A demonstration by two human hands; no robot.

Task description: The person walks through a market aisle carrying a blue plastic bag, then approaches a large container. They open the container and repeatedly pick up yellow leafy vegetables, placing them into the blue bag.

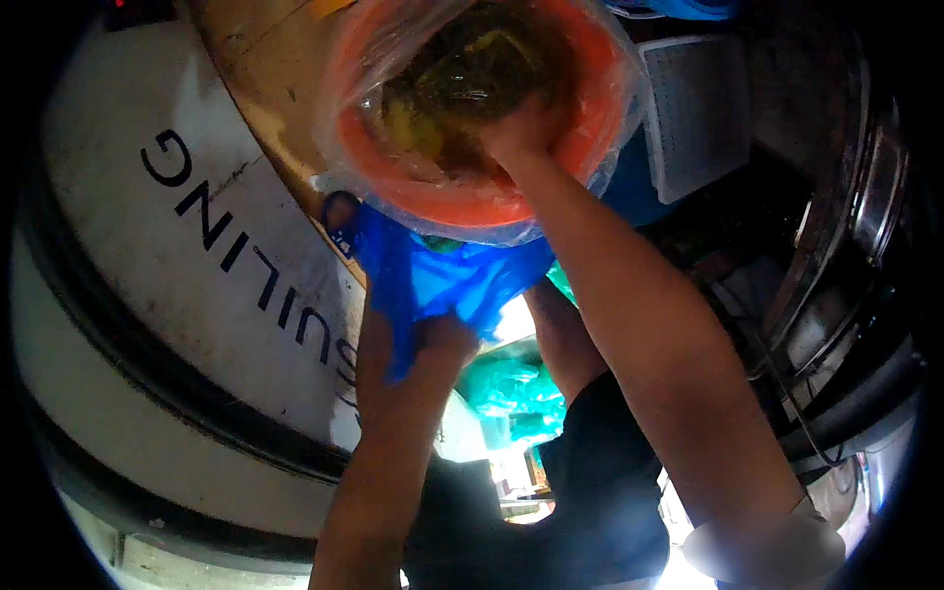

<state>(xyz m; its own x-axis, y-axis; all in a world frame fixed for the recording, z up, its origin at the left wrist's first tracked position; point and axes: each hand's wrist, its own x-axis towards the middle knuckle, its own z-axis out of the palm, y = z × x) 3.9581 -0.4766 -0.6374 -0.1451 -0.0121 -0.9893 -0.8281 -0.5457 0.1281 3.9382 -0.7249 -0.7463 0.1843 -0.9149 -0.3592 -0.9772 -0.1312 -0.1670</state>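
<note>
A red-orange tub lined with a clear plastic bag stands before me. Inside it is dark, murky liquid with yellowish-green pieces. My right hand reaches into the tub; its fingers are sunk in the contents, so their grip is hidden. Below the near rim, my left hand is closed on a blue plastic bag, which hangs bunched against the tub's near side. Something green shows at the bag's upper edge.
At left stands a large white appliance with dark lettering and black edging. A pale perforated plastic basket leans right of the tub. Green plastic bags lie below, near my legs. Metal ware and a cable are at far right.
</note>
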